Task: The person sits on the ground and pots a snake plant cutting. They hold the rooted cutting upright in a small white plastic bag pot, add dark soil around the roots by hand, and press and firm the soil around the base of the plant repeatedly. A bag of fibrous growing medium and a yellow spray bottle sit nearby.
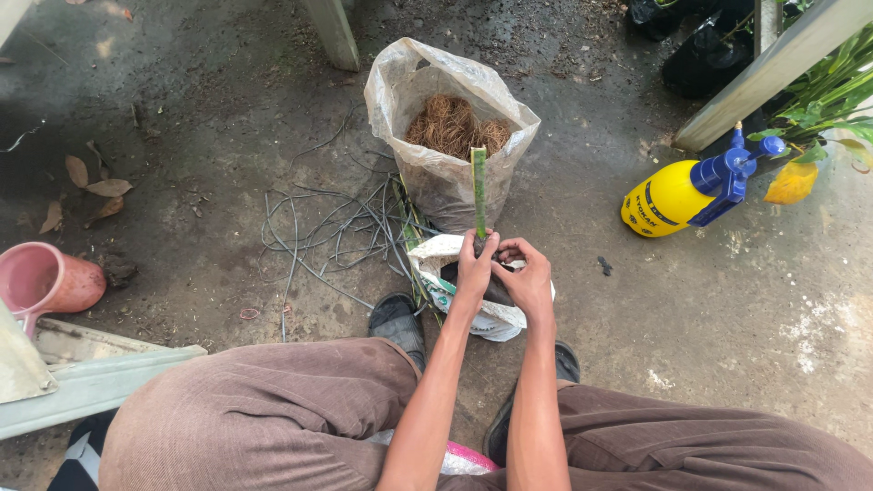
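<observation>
Head view, looking down over brown trousers to bare concrete floor [227,136]. Person is sitting low, both arms reaching forward between the knees.

Left hand [475,268] is gripping the base of an upright green stem cutting [478,186], fingers wrapping a dark lump at its foot; whether that lump is soil or fibre, cannot tell. Right hand [527,277] is closing around the same dark mass from the other side, fingers curling in, touching the left. Both are working just above a small white bag [436,259] lying open on the floor, between the person's dark sandals.

Handling, as a judgement: stem is looking stiff and straight with a cleanly cut top, probably light, likely to snap or bruise if bent. Dark root mass is looking soft and crumbly, so a cupping hold low down from both sides, as now, is suiting it better than pulling on the stem.

Around: a clear plastic sack [450,173] of brown coconut-like fibre [450,127] is standing just behind the stem. Loose grey wires [318,218] are sprawling to its left. Pink pot [45,277] is lying at far left. Yellow pump sprayer [682,191] with blue top is resting on its side well to the right, near potted green leaves [832,91].
</observation>
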The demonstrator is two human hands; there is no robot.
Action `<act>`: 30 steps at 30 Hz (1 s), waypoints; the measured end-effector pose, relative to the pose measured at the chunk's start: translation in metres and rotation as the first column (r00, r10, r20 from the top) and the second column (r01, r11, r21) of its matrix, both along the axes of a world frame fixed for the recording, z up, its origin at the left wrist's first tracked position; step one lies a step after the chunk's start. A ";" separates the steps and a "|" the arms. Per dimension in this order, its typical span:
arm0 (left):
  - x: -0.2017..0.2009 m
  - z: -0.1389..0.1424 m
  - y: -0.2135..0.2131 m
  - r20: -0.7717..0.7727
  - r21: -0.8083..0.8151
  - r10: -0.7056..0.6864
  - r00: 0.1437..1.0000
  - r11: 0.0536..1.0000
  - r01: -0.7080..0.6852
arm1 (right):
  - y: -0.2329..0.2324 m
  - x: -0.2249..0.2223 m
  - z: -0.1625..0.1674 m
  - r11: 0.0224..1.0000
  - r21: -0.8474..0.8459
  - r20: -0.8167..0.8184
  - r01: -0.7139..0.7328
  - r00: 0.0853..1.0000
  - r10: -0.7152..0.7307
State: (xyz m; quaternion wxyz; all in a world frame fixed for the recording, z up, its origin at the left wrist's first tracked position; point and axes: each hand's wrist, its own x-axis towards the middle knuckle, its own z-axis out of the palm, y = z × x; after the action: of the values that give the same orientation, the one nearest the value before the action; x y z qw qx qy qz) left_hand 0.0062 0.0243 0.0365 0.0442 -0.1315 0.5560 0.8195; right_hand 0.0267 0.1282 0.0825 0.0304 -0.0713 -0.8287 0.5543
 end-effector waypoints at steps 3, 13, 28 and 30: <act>0.010 -0.002 -0.011 0.024 0.054 -0.009 1.000 0.999 0.008 | -0.010 0.010 0.010 1.000 -0.017 0.014 -0.009 1.000 0.010; 0.004 0.009 0.007 -0.001 0.102 -0.017 1.000 0.995 0.017 | -0.011 0.007 0.001 0.993 -0.066 -0.131 0.096 0.986 -0.104; 0.036 -0.004 -0.031 0.012 0.056 -0.056 0.998 0.997 0.056 | -0.026 0.032 -0.050 0.911 -0.409 0.074 0.049 0.997 -0.020; 0.038 0.001 -0.026 0.025 0.068 -0.074 0.997 0.995 0.072 | -0.034 0.033 -0.048 0.882 -0.469 0.136 0.049 0.991 0.017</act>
State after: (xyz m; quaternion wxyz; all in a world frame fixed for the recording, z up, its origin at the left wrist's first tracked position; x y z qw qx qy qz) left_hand 0.0440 -0.0019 0.0378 0.0860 -0.1207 0.5320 0.8337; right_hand 0.0597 0.0939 0.0350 -0.0397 -0.1209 -0.6685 0.7327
